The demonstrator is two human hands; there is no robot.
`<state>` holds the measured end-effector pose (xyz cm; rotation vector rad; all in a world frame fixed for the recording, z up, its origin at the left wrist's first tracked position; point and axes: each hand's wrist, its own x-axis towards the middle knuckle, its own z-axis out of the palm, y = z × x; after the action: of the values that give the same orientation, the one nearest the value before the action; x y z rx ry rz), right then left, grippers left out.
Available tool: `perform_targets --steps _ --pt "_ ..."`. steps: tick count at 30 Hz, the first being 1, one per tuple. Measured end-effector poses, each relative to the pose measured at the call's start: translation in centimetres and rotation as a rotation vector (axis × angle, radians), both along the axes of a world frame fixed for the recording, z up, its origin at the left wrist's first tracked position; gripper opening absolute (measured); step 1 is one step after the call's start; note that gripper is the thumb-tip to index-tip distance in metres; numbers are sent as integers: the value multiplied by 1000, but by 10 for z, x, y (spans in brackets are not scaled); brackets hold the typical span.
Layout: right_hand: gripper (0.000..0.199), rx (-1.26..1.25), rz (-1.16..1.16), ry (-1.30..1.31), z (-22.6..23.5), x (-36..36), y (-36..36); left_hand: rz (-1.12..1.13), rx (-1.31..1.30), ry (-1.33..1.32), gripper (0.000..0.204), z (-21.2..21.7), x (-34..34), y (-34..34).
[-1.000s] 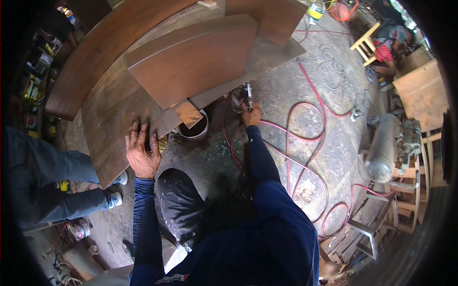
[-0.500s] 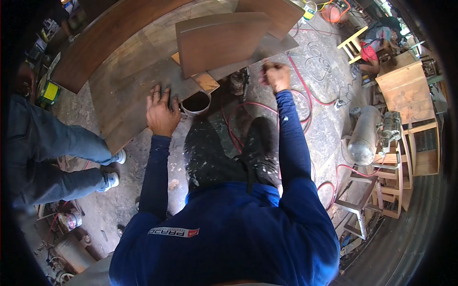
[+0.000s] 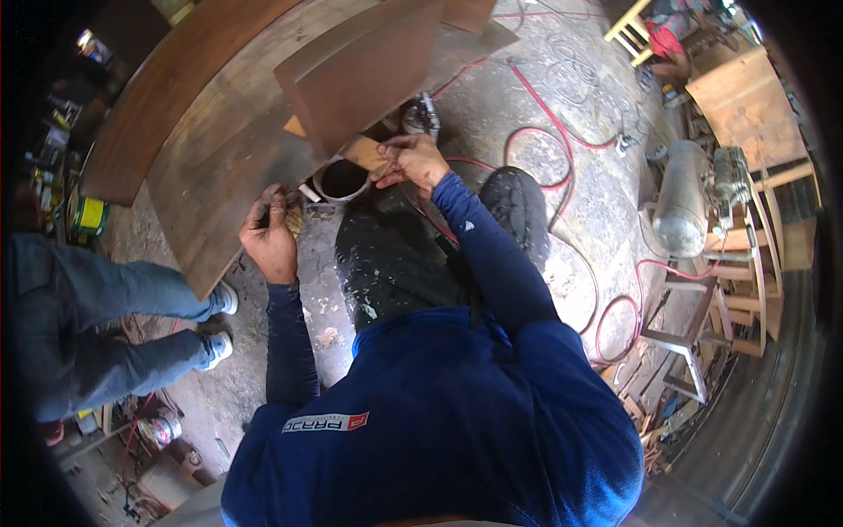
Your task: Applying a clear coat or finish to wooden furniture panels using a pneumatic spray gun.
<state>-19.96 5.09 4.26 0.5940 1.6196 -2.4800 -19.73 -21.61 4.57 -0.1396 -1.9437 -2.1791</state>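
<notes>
My left hand [image 3: 270,235] is curled at the near edge of a large brown wooden panel [image 3: 198,171], its fingers closed on a small yellowish pad [image 3: 293,215]. My right hand [image 3: 413,162] pinches a light wooden piece [image 3: 363,151] that lies over the rim of a round dark can [image 3: 342,182]. The can stands on the floor just under the panel's edge, between my two hands. A smaller brown board [image 3: 369,66] lies on top of the panel. I crouch over the can, with my dark, paint-spotted trousers [image 3: 395,255] below my hands.
A metal air tool [image 3: 422,114] lies on the concrete beyond my right hand, with red hose [image 3: 562,140] looping across the floor. A compressor tank [image 3: 681,198] and wooden chair frames [image 3: 738,290] stand at right. Another person's jeans-clad legs [image 3: 105,307] are at left.
My left hand lifted off the panel's face and curled at its edge on the yellowish pad. My right hand left the air tool and came back to the wooden piece over the can.
</notes>
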Motion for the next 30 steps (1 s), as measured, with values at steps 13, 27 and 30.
perform_targets --steps 13,27,30 --pt "40 1309 498 97 6 -19 -17 -178 -775 214 55 -15 -105 -1" --pt "37 1473 -158 -28 -3 135 183 94 -818 368 37 -38 -184 44" --pt "38 1489 -292 -214 -16 195 246 -52 -752 475 36 -44 -197 89"
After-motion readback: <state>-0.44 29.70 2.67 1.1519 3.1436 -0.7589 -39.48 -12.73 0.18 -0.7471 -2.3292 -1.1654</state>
